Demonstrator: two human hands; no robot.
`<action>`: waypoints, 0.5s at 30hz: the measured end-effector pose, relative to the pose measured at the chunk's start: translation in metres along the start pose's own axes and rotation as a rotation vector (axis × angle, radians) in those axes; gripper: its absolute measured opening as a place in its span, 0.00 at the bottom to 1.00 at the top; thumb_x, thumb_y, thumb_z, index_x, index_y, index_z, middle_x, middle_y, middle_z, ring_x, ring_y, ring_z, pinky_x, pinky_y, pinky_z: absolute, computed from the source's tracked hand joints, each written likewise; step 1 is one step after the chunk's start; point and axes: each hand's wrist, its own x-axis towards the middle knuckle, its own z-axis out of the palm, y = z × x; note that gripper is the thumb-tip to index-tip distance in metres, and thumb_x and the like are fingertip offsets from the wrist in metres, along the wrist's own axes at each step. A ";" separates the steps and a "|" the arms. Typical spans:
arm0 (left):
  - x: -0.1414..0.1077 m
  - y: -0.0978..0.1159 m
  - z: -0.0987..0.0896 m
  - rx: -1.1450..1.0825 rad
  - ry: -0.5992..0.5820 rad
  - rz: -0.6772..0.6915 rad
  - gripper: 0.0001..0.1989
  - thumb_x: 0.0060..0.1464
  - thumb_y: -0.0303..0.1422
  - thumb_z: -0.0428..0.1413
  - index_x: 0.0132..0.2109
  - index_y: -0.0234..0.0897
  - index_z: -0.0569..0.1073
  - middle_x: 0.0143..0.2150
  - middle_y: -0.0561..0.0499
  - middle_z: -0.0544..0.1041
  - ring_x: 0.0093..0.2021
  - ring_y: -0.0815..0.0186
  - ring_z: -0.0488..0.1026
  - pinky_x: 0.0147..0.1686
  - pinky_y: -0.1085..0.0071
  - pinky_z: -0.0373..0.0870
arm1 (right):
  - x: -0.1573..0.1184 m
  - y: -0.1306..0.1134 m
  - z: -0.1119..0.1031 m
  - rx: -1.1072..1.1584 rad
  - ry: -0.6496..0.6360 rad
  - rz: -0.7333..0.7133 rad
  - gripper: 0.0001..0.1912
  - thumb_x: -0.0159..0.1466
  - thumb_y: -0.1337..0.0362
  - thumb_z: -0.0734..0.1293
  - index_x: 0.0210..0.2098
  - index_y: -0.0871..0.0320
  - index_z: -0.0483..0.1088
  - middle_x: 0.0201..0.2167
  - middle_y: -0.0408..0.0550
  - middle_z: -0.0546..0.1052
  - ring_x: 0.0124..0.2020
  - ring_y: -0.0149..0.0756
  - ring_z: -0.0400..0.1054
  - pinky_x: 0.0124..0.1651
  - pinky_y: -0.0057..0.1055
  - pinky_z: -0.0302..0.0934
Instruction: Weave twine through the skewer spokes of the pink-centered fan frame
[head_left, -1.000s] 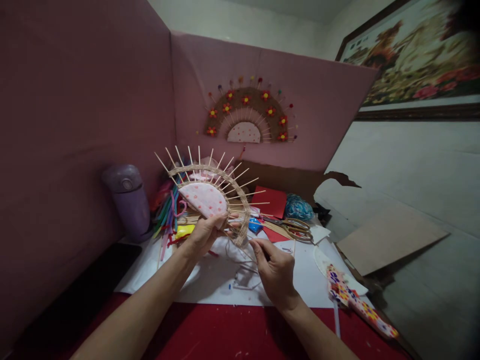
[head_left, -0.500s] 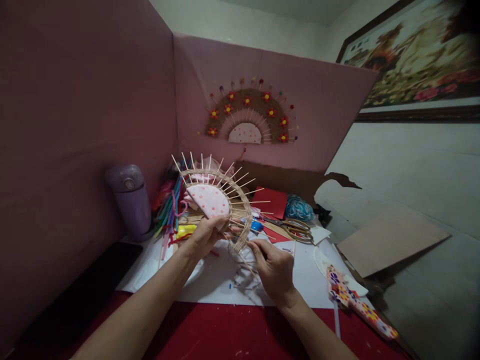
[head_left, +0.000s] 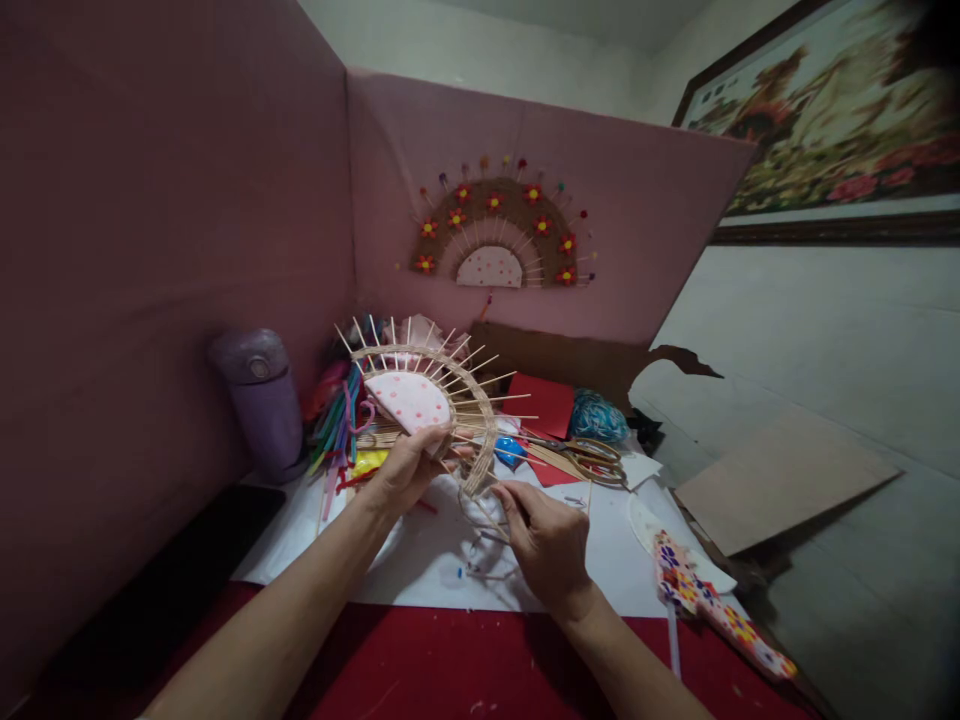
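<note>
A fan-shaped piece point(head_left: 411, 400) is held up over the table, with a dotted pink half-disc at its centre, thin sticks radiating outward and a woven twine band around them. My left hand point(head_left: 415, 465) grips it at the lower corner of the half-disc, some fingers hidden behind it. Beside the band's lower end, my right hand point(head_left: 541, 532) is closed in a pinch on the twine point(head_left: 491, 520), which hangs in loops below the band. A finished-looking fan with red flowers point(head_left: 495, 205) is on the pink board behind.
A purple bottle point(head_left: 266, 405) and a dark flat object point(head_left: 161, 570) are at the left. Coloured strips point(head_left: 330, 425), red paper point(head_left: 540, 405), blue yarn point(head_left: 598, 415) and scissors point(head_left: 596, 462) lie behind the hands. Flowered material point(head_left: 720, 605) is on the right. White paper point(head_left: 615, 575) covers part of the red table.
The fan-shaped piece has moved slightly left and tilted a little, together with my left hand. My right hand has barely moved, and the hanging twine has shifted.
</note>
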 end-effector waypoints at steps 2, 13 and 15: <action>0.000 0.001 0.000 -0.024 0.030 -0.003 0.07 0.49 0.26 0.54 0.37 0.29 0.73 0.35 0.43 0.79 0.28 0.64 0.76 0.19 0.78 0.70 | 0.000 0.001 0.000 0.021 -0.005 0.006 0.09 0.63 0.62 0.62 0.34 0.57 0.73 0.27 0.43 0.78 0.25 0.29 0.71 0.30 0.24 0.52; 0.000 0.002 0.001 -0.046 0.040 -0.015 0.07 0.51 0.25 0.52 0.36 0.28 0.73 0.35 0.42 0.79 0.27 0.66 0.76 0.18 0.78 0.70 | 0.002 0.000 0.000 0.030 -0.031 0.068 0.10 0.63 0.61 0.62 0.32 0.56 0.74 0.26 0.43 0.78 0.25 0.29 0.71 0.29 0.24 0.52; 0.000 0.002 0.000 -0.039 0.039 -0.010 0.07 0.51 0.26 0.52 0.36 0.28 0.73 0.35 0.42 0.79 0.27 0.66 0.76 0.18 0.79 0.69 | 0.002 -0.001 0.000 0.020 -0.040 0.079 0.10 0.63 0.60 0.62 0.31 0.56 0.74 0.25 0.43 0.78 0.25 0.29 0.71 0.28 0.24 0.51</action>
